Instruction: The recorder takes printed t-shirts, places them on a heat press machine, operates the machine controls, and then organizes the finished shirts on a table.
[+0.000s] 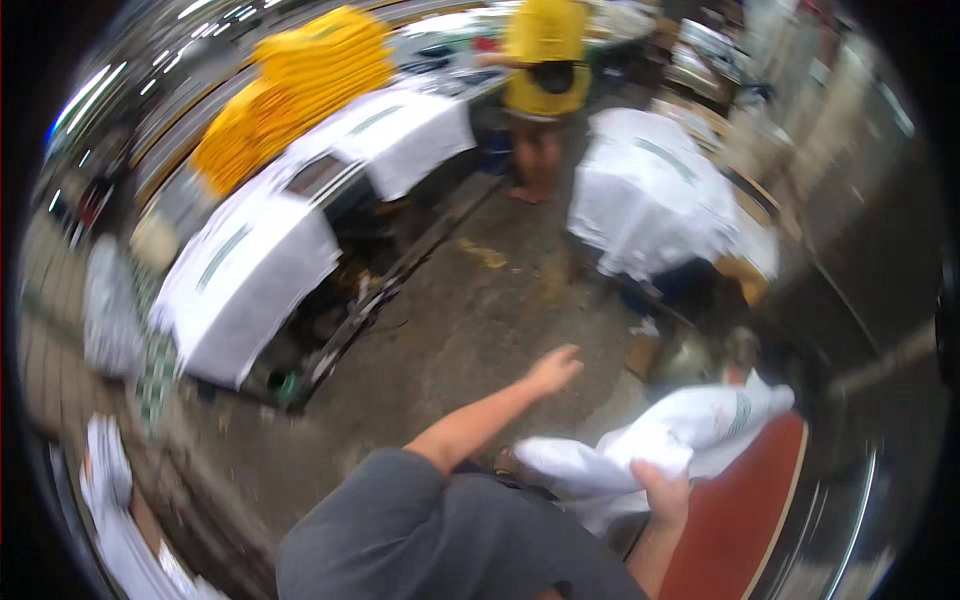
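White cloth bundle (680, 435) bunched in right hand (665, 495), grip closed on fold, held over red desk (745, 520) edge so it does not drag. Left hand (553, 370) out over concrete floor (470, 310), fingers loose, grip open, holding nothing, likely for balance.

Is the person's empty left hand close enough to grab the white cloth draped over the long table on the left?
Probably not as things stand. The left hand hangs open over bare concrete floor, well short of the white draped cloth; nothing blocks the way, but the gap looks too wide without stepping closer.
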A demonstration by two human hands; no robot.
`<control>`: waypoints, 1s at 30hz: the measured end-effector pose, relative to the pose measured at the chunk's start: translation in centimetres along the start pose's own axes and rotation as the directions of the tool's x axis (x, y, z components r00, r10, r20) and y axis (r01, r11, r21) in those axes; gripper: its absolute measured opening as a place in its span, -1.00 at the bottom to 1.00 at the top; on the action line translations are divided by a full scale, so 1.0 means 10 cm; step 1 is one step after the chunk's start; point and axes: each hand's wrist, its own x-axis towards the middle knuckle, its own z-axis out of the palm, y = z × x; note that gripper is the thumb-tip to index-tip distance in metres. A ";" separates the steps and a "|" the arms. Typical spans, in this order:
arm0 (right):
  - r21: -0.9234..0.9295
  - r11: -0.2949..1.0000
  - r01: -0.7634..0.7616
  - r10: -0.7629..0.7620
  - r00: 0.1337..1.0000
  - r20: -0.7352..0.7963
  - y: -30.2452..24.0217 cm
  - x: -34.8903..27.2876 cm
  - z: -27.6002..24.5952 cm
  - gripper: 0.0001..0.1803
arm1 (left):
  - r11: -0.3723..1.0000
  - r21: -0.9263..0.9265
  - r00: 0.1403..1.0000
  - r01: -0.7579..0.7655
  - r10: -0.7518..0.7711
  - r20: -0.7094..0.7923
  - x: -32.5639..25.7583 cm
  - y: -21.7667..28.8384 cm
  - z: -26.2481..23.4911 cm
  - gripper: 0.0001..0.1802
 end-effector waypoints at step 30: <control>0.413 0.910 0.046 -0.253 0.850 0.463 -0.05 2.90 3.99 -0.55 | 0.850 -0.128 0.062 -0.511 -0.112 -0.992 -4.73 1.24 -5.45 -0.76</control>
